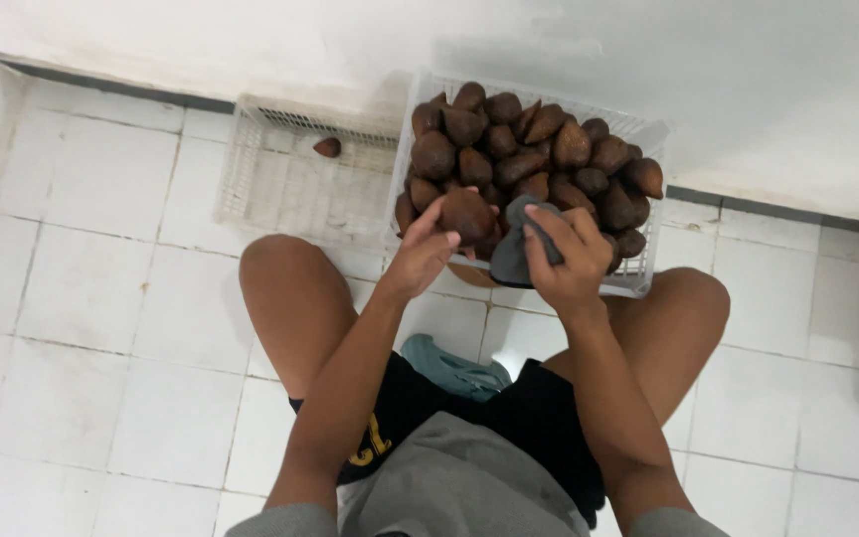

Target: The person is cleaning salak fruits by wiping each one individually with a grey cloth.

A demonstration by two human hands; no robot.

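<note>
My left hand [420, 257] grips one brown scaly fruit [466, 214] at the near edge of a white plastic basket [638, 278] heaped with several more of the same fruit [529, 154]. My right hand [566, 257] is closed on a dark grey cloth [515, 249], held just right of that fruit and over the basket's near rim. The two hands are a few centimetres apart. Both forearms reach forward between my bare knees.
A second white basket [280, 184] stands to the left of the full one, holding a single brown fruit [327, 147]. Both baskets sit against a white wall on white floor tiles. A teal sandal [449, 366] lies between my legs.
</note>
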